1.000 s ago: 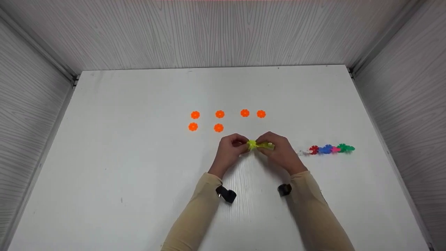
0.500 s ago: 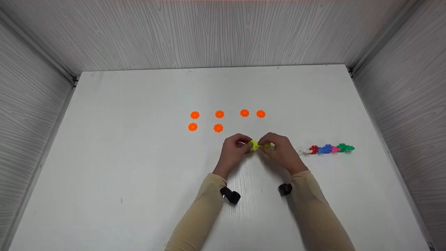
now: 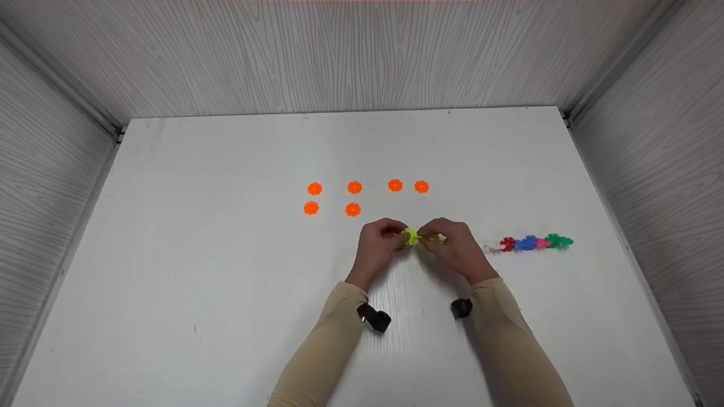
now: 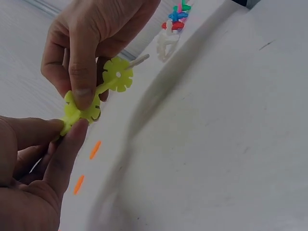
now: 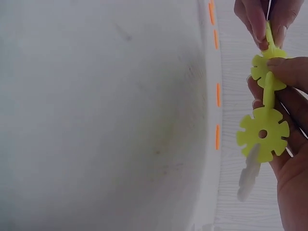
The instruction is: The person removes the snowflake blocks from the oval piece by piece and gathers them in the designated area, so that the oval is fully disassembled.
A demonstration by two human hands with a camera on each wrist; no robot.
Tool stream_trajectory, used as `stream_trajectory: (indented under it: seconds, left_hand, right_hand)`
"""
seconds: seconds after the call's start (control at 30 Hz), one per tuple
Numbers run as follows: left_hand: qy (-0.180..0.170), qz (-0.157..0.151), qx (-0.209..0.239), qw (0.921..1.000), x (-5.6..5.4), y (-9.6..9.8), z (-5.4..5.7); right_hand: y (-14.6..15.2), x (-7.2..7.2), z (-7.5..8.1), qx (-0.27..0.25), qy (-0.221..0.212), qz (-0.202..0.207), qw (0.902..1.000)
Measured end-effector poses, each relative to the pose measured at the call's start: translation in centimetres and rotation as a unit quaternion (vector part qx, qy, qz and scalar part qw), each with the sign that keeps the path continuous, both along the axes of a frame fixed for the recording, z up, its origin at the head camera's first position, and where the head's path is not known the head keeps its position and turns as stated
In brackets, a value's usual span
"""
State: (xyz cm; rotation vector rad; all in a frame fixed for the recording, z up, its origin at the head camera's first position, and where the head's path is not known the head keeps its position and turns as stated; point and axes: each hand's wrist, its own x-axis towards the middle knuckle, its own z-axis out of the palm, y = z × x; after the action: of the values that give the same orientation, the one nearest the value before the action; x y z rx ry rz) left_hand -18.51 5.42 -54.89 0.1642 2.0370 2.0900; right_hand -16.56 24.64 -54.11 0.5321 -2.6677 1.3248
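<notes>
Yellow disc chain (image 5: 268, 94) runs left to right above the table (image 3: 226, 254), left hand (image 3: 378, 249) pinching its left end! Right hand (image 3: 459, 249) pinches the next disc (image 5: 258, 71) along, fingertips almost meeting.

Six orange discs (image 3: 354, 187) dotted a white table (image 3: 226, 316).
They lay four behind two, a multicoloured chain (image 3: 530, 243) to their right.

Grey wood-grained panels (image 3: 339, 56) border the white tabletop (image 3: 198, 271).
</notes>
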Motion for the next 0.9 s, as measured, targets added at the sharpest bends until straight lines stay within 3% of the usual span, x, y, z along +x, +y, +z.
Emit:
stream_trajectory:
  seconds: [0.2,0.47,0.73,0.9]
  left_hand:
    - [-0.005,0.022,0.015,0.9996,0.0,0.2,0.6]
    - [-0.054,0.021,0.061,0.9965,-0.5,-0.1,0.9]
    - [-0.031,0.055,0.028,0.9976,-0.2,0.4,1.0]
    - [-0.048,0.048,0.054,0.9962,-0.2,0.1,1.2]
  right_hand:
    - [0.0,-0.2,0.4,0.015,0.027,0.0,0.9995]
    - [-0.2,-0.3,0.7,0.024,0.039,0.009,0.9989]
    - [-0.6,-0.3,0.9,0.066,0.074,-0.007,0.995]
    - [-0.6,-0.4,1.0,0.053,0.06,0.002,0.9968]
